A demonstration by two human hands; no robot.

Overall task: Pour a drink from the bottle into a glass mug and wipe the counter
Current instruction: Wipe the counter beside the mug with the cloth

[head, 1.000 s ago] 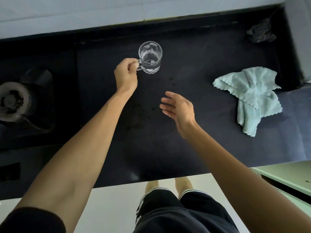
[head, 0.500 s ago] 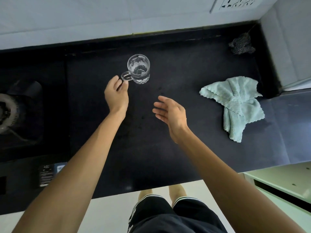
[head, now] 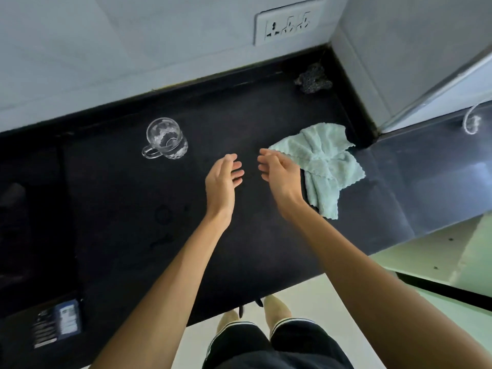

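My left hand (head: 222, 179) and right hand (head: 281, 173) hover loosely open and empty over the black counter (head: 239, 123), the glass mug (head: 166, 139) standing clear to the left, the mint cloth (head: 328, 162) just beside my right for wiping, no bottle visible.

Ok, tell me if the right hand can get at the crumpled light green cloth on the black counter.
Probably yes: the open right hand hovers at the light green cloth's near edge, holding nothing, with nothing between them.

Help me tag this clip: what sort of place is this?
Likely a home kitchen: a dark counter against a wall with a socket, a glass mug, and a cloth.
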